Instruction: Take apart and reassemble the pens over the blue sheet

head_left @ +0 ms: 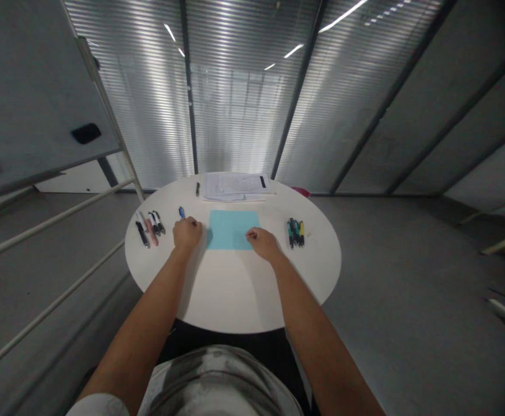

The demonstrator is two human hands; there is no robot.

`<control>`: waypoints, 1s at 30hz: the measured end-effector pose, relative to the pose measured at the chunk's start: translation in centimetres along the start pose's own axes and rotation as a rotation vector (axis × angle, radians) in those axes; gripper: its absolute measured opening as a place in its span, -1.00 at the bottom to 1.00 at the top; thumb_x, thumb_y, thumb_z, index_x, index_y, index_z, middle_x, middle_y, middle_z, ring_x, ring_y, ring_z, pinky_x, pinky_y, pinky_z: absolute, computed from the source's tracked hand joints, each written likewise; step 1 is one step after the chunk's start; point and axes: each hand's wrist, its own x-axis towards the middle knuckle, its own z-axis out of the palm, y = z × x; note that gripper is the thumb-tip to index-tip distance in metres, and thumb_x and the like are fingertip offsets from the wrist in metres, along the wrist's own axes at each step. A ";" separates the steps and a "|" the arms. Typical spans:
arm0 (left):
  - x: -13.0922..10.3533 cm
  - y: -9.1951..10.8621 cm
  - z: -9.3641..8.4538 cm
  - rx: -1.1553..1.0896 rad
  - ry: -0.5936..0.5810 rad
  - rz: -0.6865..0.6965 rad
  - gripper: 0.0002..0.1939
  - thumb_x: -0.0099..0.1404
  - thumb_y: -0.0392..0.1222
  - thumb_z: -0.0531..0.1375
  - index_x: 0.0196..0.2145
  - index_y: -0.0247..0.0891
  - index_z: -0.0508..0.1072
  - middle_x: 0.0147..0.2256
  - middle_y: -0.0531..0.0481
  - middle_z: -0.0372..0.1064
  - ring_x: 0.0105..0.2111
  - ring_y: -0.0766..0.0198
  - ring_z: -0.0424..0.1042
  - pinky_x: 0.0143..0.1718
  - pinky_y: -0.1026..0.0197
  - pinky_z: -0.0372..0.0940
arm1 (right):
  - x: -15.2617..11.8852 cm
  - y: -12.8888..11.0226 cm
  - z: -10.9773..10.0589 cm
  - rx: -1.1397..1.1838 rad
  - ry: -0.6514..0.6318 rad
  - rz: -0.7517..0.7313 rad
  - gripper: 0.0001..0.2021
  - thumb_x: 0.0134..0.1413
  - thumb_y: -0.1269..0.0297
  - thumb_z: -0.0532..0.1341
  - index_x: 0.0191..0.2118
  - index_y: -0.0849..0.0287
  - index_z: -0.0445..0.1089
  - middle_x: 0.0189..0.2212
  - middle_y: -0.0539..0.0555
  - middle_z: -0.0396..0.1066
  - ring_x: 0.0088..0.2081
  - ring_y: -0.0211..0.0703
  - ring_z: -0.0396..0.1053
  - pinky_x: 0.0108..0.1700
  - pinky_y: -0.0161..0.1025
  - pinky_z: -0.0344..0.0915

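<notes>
A light blue sheet lies flat on the round white table. Just left of the sheet, my left hand is closed around a blue pen, whose upper end shows past the fingers. Over the sheet's right edge, my right hand is closed, thumb and fingertips together; anything between them is too small to make out. Several pens and markers lie at the table's left. On the right, a group of green, dark and yellow markers lies side by side.
A stack of printed papers lies at the table's far side, with a dark pen to its left. A board on a white metal frame stands at the left. Behind the table is a wall of glass panels with blinds.
</notes>
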 end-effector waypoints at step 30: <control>0.1 1.3 2.1 -1.055 -0.165 0.053 -0.67 0.02 0.01 0.28 -0.35 -0.31 0.56 -0.49 -0.01 0.37 -0.51 0.37 0.24 -0.39 0.25 0.20 | 1.0 -0.9 -0.2 0.855 0.201 0.138 -0.69 0.04 -0.02 0.09 -0.31 0.14 0.30 -0.62 -0.08 0.34 -0.62 -0.33 0.18 -0.54 -0.38 0.10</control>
